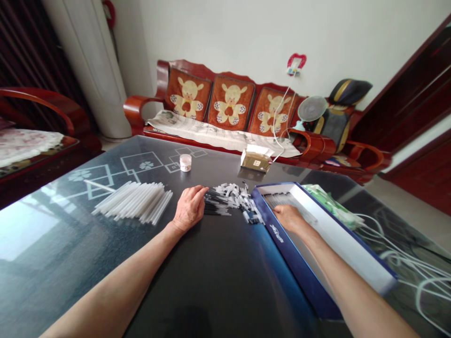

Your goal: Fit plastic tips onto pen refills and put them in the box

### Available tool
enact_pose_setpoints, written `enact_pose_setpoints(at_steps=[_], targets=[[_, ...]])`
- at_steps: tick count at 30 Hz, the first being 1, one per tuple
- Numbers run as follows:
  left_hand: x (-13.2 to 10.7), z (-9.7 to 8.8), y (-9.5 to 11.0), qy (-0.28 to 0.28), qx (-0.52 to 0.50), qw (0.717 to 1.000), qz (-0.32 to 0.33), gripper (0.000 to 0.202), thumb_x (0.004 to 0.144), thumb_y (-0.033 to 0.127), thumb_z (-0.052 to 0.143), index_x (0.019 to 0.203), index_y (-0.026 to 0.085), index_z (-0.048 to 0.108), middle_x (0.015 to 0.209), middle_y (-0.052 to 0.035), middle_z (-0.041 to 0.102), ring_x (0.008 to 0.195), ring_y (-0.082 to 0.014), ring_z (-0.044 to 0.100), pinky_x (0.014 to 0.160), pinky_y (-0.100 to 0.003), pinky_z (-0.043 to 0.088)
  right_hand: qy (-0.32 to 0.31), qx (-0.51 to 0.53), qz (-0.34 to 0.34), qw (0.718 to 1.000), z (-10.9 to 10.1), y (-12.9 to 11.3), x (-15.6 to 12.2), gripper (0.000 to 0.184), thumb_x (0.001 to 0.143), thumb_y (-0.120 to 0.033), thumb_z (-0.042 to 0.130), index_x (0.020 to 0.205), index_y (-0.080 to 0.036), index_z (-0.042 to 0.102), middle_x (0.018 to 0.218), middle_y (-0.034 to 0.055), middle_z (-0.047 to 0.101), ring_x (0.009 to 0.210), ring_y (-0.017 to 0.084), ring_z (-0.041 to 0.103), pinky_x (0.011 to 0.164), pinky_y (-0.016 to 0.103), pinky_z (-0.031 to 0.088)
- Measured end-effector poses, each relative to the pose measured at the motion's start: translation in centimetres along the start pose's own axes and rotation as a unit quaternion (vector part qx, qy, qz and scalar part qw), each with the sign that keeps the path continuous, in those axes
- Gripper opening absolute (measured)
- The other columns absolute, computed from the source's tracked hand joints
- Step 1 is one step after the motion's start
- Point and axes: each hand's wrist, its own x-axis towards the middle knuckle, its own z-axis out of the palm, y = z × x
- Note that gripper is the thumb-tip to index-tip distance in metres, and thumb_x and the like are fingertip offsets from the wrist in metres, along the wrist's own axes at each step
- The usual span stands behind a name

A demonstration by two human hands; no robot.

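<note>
I am having the left hand (pixel 190 206) half-curled by black rods (pixel 217 204), the right hand (pixel 288 218) curled inside the blue box (pixel 299 267); any hold I cannot tell.

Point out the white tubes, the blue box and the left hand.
White tubes (pixel 136 202), head view: middle of the pile.
Blue box (pixel 299 267), head view: outer face of the long wall with white lettering.
Left hand (pixel 190 206), head view: back of the hand.
</note>
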Motion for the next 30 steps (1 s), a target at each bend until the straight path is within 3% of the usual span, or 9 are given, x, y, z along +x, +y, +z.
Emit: enact_pose_setpoints(at_steps=[3,6,11,17,23,26,30], targets=[[0.0,0.0,0.1,0.005,0.005,1.000,-0.001,0.033,0.088,0.009,0.044,0.118,0.016,0.056,0.105,-0.0109,0.063,0.093,-0.0211,0.058,0.084,-0.035,0.048,0.053,0.063,0.004,0.997,-0.3,-0.2,0.2,0.035,0.088,-0.036,0.043,0.083,-0.018,0.073,0.077,0.0049,0.073,0.071,0.017,0.065,0.059,0.023,0.039],[-0.1,0.0,0.1,0.000,0.007,1.000,0.006,0.029,0.087,0.009,0.045,0.111,0.017,0.060,0.098,-0.0088,0.065,0.084,-0.0198,0.057,0.079,-0.034,0.048,0.057,0.132,-0.026,0.989,-0.4,-1.2,0.0,0.031,0.082,-0.042,0.053,0.092,-0.019,0.072,0.082,0.0026,0.074,0.075,0.016,0.066,0.064,0.022,0.043],[-0.2,0.2,-0.2,-0.005,0.008,1.000,0.006,0.026,0.086,0.009,0.046,0.106,0.017,0.061,0.093,-0.0071,0.065,0.079,-0.0187,0.056,0.076,-0.033,0.047,0.077,0.065,-0.019,0.995,-0.3,-3.2,-0.1,0.021,0.078,-0.030,0.059,0.090,-0.019,0.072,0.081,0.0028,0.074,0.078,0.018,0.068,0.066,0.023,0.043],[-0.3,0.3,-0.2,-0.014,0.004,1.000,-0.002,0.027,0.087,0.009,0.045,0.107,0.017,0.061,0.091,-0.0071,0.065,0.077,-0.0182,0.055,0.075,-0.032,0.047,0.081,-0.012,-0.012,0.997,-0.8,-4.1,0.5,0.025,0.080,-0.030,0.058,0.098,-0.017,0.070,0.092,0.0077,0.073,0.088,0.022,0.067,0.073,0.026,0.046],[-0.3,0.3,-0.2,-0.014,0.005,1.000,-0.006,0.026,0.086,0.009,0.045,0.106,0.017,0.061,0.088,-0.0065,0.065,0.077,-0.0182,0.055,0.074,-0.031,0.047,0.178,-0.042,-0.136,0.974,-0.6,-6.0,0.3,0.027,0.086,-0.021,0.051,0.107,-0.016,0.066,0.109,0.0113,0.066,0.096,0.020,0.064,0.086,0.026,0.045],[-0.3,0.3,-0.1,-0.019,0.007,1.000,-0.012,0.027,0.087,0.010,0.044,0.106,0.017,0.061,0.087,-0.0062,0.065,0.077,-0.0180,0.056,0.074,-0.031,0.047,0.136,-0.039,-0.175,0.974,0.3,-7.9,0.9,0.029,0.086,-0.013,0.045,0.105,-0.016,0.067,0.108,0.0103,0.066,0.102,0.018,0.061,0.091,0.024,0.042],[-0.5,0.5,-0.2,-0.022,-0.001,1.000,-0.017,0.027,0.087,0.010,0.043,0.107,0.018,0.061,0.087,-0.0060,0.064,0.076,-0.0175,0.056,0.074,-0.031,0.047,0.070,-0.047,-0.111,0.990,1.7,-10.6,2.1,0.037,0.083,-0.005,0.045,0.113,-0.015,0.063,0.118,0.0116,0.062,0.112,0.017,0.056,0.094,0.022,0.040]])
